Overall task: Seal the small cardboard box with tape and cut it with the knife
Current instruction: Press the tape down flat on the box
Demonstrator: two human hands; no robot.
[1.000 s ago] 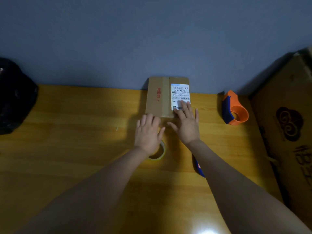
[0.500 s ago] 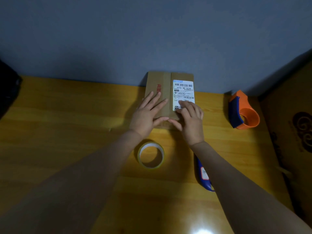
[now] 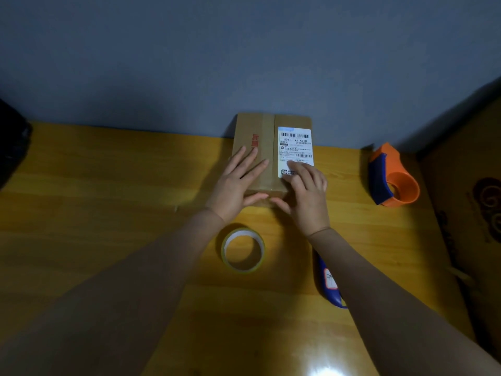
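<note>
- I am pressing both hands flat on the box (image 3: 267,153), which is sitting at the back of the tabletop (image 3: 108,213) against the wall.
- My left hand (image 3: 238,183) is lying open, fingers spread; my right hand (image 3: 306,194) is curling loosely, holding nothing.
- I am judging firm, even smoothing along the seam best.
- The tape (image 3: 243,249) and knife (image 3: 329,283) are lying near, by my wrists.

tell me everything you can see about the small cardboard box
The small cardboard box is plain brown cardboard, lying flat at the far edge of the wooden table, by the blue wall. A strip of tape runs lengthwise down its top. Red characters are printed left of the strip; a white shipping label with barcodes sits to the right. The left hand rests flat on its near left part, the right hand presses its near right corner.
</note>
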